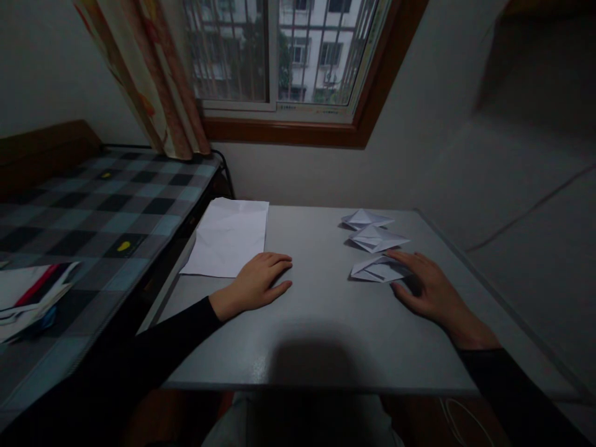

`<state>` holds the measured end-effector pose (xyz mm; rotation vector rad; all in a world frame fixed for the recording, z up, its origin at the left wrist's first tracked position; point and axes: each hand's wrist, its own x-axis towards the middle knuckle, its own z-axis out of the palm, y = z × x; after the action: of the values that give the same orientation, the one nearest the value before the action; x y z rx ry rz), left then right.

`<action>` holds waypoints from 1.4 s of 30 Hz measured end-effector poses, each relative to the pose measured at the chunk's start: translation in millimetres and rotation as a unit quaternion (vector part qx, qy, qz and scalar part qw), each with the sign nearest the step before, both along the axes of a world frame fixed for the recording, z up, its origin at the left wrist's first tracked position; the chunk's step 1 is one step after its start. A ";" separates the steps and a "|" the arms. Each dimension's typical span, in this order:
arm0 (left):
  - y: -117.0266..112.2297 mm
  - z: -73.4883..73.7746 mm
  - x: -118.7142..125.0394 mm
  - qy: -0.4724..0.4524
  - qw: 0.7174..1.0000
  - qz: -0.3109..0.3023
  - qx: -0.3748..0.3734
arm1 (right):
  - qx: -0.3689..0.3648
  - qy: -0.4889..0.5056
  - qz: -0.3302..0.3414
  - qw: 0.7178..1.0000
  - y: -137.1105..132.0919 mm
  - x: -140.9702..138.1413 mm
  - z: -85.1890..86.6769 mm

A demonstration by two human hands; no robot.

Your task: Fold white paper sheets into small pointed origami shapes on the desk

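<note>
My left hand [263, 280] lies flat on the table, palm down, with fingers stretched out and nothing held. Just beyond its wrist is a stack of white paper sheets [230, 236], close to the hand's back edge. On the right, my right hand [426, 287] straddles the right end of a folded white paper boat [378, 269], fingers at the far edge and thumb at the near edge. Part of that boat is hidden by the fingers. Beyond it, a second paper boat [376, 238] and a third paper boat [363, 218] form a column.
The white table [316, 298] stands below a window [298, 56] with a wooden frame. To its left is a bed [153, 205] with a checked cover, bearing a pile of printed papers or bags [35, 292]. A curtain [158, 81] hangs beside the window.
</note>
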<state>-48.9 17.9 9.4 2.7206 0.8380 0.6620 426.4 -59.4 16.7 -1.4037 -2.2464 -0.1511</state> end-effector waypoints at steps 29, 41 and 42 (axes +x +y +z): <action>0.0 1.6 2.0 0.004 1.000 0.001 -0.001 | 0.150 0.006 -0.153 0.977 3.5 -4.3 3.5; -0.9 4.0 3.4 0.006 1.000 0.002 0.001 | -0.029 0.067 0.159 0.985 -1.7 -96.6 7.9; -1.1 4.2 3.8 0.005 1.000 0.003 0.001 | -0.058 0.071 0.161 0.983 0.5 -105.5 8.5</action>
<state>-45.1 16.9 13.7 2.7265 0.8485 0.6508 321.0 -58.9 25.2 -1.0477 -2.3554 0.1847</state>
